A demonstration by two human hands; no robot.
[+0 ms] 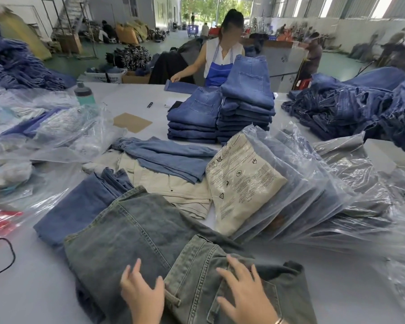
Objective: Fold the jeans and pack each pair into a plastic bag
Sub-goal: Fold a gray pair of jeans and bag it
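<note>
A pair of grey-green washed jeans (136, 232) lies partly folded on the table in front of me. My left hand (142, 293) rests flat on the lower fold with fingers spread. My right hand (243, 288) presses flat on the waistband part (197, 265) folded over to the right. A blue pair (80, 206) lies under it to the left. To the right a row of bagged jeans leans in clear plastic bags (313, 195), the front one cream with printed warnings (241, 183).
Cream trousers (173, 188) and a light blue pair (171, 157) lie behind. Two stacks of folded jeans (220, 113) stand mid-table. Loose plastic bags (45, 132) crowd the left, unfolded jeans (360, 106) the right. A person in a blue apron (218, 59) works opposite.
</note>
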